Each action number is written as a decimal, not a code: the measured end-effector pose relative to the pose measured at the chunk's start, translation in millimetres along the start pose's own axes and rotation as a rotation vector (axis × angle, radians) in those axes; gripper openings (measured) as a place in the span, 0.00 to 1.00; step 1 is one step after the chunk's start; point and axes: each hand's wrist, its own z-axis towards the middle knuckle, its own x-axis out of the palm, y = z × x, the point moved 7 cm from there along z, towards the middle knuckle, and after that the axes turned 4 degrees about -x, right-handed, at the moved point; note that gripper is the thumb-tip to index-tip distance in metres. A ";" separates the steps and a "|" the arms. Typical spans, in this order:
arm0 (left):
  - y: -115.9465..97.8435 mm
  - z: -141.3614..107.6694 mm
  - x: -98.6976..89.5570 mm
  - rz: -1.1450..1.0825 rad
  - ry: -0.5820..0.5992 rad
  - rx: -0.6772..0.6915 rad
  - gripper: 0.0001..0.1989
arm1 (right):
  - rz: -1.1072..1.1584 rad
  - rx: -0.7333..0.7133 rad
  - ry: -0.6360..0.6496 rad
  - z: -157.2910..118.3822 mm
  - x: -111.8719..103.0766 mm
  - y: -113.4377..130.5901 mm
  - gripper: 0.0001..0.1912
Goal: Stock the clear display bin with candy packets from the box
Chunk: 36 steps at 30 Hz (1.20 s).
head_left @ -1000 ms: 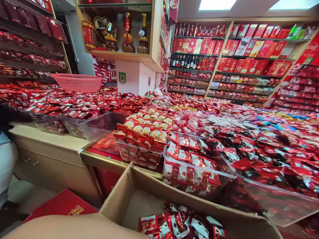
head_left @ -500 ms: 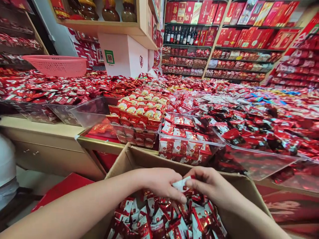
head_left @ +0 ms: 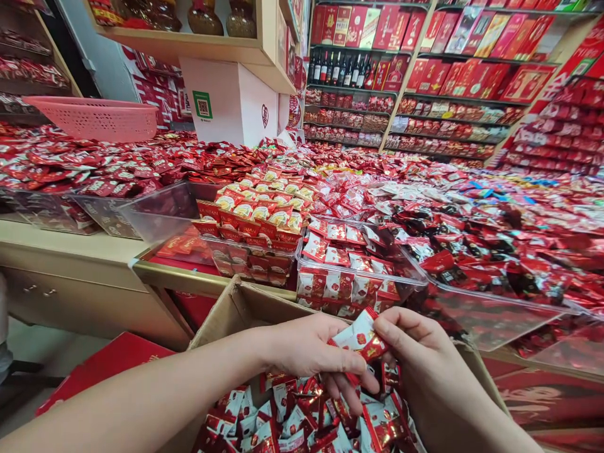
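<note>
A red-and-white candy packet (head_left: 361,335) is up over the cardboard box (head_left: 221,313). My right hand (head_left: 422,343) pinches its right end between thumb and fingers. My left hand (head_left: 321,352) is closed around the left end, with the thumb along the near side and the other fingers curled below. A bit of red wrapper shows under the left thumb; whether it is a second packet I cannot tell. Below both hands, many similar loose packets (head_left: 283,415) fill the lower part of the box.
Right behind the box stands a clear bin (head_left: 353,270) with rows of red-and-white packets. Left of it are stacked durian packets (head_left: 255,220). More heaped sweets (head_left: 495,245) lie in bins at the right. A pink basket (head_left: 99,119) rests on the sweets at the far left.
Both hands have risen slightly from the box, bringing the packet up and into fuller view. The right hand has shifted a little to the right. The camera view has moved slightly.
</note>
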 end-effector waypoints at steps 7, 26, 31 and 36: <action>10.6 1.9 -5.7 0.190 -0.125 -0.055 0.05 | -0.116 -0.044 0.091 -1.4 9.0 -3.2 0.11; -97.1 -41.0 -16.9 0.791 -0.334 0.079 0.14 | -0.656 -0.117 0.532 -10.7 39.1 14.1 0.10; -165.1 15.3 -36.5 1.334 -0.564 0.206 0.14 | -0.583 -0.064 0.627 -2.7 47.3 2.0 0.13; -158.7 76.1 -44.6 1.452 -0.473 0.049 0.12 | -0.607 -0.028 0.617 -3.9 44.9 -9.4 0.11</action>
